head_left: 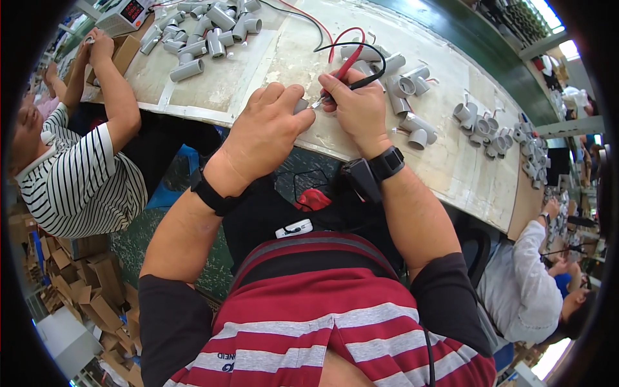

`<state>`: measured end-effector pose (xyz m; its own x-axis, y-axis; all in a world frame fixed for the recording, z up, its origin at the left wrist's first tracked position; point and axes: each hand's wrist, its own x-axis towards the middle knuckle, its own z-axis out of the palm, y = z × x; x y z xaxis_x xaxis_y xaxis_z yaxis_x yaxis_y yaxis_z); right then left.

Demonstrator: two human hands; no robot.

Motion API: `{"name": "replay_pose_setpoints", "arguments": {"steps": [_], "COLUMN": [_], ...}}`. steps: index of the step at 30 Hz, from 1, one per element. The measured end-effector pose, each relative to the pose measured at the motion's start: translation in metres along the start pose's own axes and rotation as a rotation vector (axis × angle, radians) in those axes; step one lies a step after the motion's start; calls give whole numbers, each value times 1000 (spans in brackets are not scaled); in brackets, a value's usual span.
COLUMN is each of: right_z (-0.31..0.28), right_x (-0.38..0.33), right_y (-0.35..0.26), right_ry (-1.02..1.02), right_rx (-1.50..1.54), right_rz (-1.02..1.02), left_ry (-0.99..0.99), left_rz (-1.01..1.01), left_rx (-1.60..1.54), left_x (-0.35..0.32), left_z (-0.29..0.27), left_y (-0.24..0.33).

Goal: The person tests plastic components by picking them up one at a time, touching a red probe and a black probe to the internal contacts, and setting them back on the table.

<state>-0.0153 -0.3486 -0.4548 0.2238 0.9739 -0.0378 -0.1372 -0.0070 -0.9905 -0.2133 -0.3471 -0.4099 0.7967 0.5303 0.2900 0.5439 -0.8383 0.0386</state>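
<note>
My left hand (263,132) is closed round a small grey plastic part (300,106), which its fingers mostly hide. Close beside it, my right hand (362,116) grips a red test probe (351,60) and a black test probe (373,78) together. Their tips point toward the grey part, near a short pale wire end; whether they touch it I cannot tell. Both hands are over the front edge of the worktable (277,64). Red and black leads run from the probes toward the far side.
Grey tube-shaped parts (216,42) lie heaped at the far left. Several more grey parts (418,129) are right of my hands, with another cluster (480,127) farther right. A power supply (122,16) stands far left. Co-workers sit left, in a striped shirt (84,174), and right.
</note>
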Motion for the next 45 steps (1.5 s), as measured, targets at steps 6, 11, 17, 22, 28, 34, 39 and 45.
{"name": "replay_pose_setpoints", "arguments": {"steps": [6,11,17,22,28,34,39,45], "right_z": [3,1,1,-2,2,4,8,12], "right_x": [-1,0,1,12,20,27,34,32], "right_y": [2,13,15,12,-6,-5,-6,-1], "right_ry": [33,23,0,-31,-60,-39,-34,17], "right_rx": [-43,-180,-187,-401,-563,-666,-723,-770], "right_rz": [6,-80,-95,-168,-169,-152,-84,-141], "left_ry": [72,69,71,60,-43,26,32,59], "left_rz": [41,36,26,61,92,116,138,137], "left_rx": [13,-2,-53,-44,-33,-15,8,5], "left_x": [3,4,-2,0,0,1,1,0], "left_z": [1,1,2,-2,-5,-2,-1,0], "left_y": [0,0,-5,-6,-5,-2,-2,0]}}
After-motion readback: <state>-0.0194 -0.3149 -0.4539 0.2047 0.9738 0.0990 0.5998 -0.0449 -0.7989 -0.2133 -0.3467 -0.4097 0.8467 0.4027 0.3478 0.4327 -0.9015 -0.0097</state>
